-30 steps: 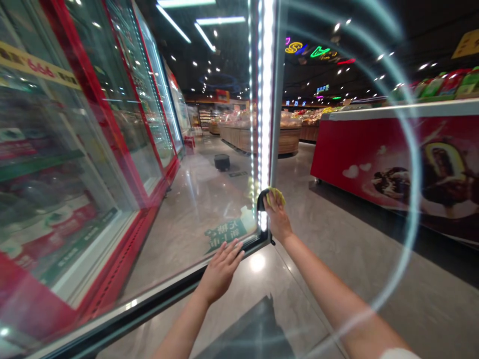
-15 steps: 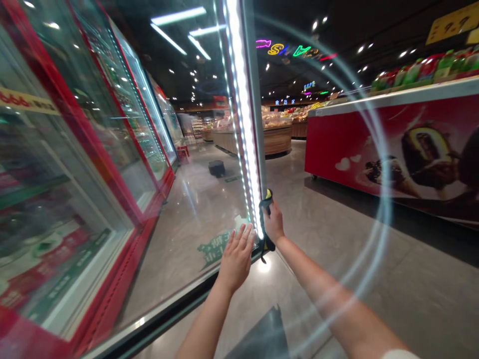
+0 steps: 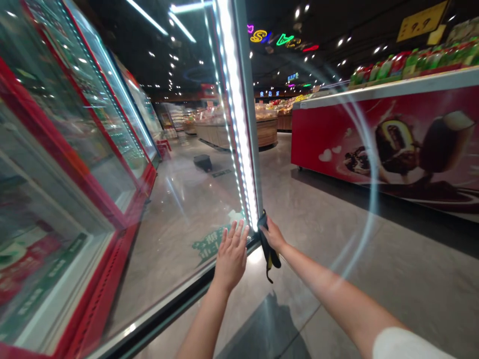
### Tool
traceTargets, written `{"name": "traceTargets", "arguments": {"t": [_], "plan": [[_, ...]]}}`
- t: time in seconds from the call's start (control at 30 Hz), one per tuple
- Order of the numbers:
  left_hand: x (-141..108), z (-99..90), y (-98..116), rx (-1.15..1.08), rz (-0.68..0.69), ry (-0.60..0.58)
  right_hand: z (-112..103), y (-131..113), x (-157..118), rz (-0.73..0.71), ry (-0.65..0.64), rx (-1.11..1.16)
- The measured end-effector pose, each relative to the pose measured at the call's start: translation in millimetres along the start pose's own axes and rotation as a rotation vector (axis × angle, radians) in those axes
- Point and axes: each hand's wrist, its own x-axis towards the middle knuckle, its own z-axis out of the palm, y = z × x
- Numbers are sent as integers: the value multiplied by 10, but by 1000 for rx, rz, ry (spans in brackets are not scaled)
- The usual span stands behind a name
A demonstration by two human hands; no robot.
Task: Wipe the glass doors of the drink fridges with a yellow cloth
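Observation:
A glass door (image 3: 175, 214) with a bright light strip along its upright edge stands swung out from a red-framed cooler (image 3: 123, 244). My left hand (image 3: 231, 254) lies spread against the glass near the bottom corner, beside a green sticker (image 3: 209, 244). At the door's outer edge, my right hand (image 3: 274, 234) is closed round a black and yellow cloth-like item (image 3: 270, 254) whose lower end hangs below the fingers. The fingertips of my right hand are partly hidden by that item.
A red freezer chest (image 3: 337, 134) with bottles on top stands at the right. Farther back are a wooden display counter (image 3: 267, 130) and a dark box-like object (image 3: 202, 162) on the floor, seen through the glass.
My right hand has moved lower along the door's edge, and the black item now hangs further down. My left hand remains spread on the glass. The view has shifted slightly right.

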Motion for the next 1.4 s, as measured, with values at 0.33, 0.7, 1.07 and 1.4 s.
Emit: {"name": "traceTargets", "arguments": {"t": [0.33, 0.7, 1.07, 1.4], "plan": [[-130, -51, -136, -11, -10, 88, 9, -696, 876, -123, 226, -120], [-192, -305, -432, -8, -52, 239, -17, -2158, 1568, -579, 318, -635], [-163, -565, -423, 29, -71, 388, 191, -1680, 710, -661, 12, -670], [-235, -637, -406, 32, -86, 357, 499, -1253, -68, -579, 189, -626]]}}
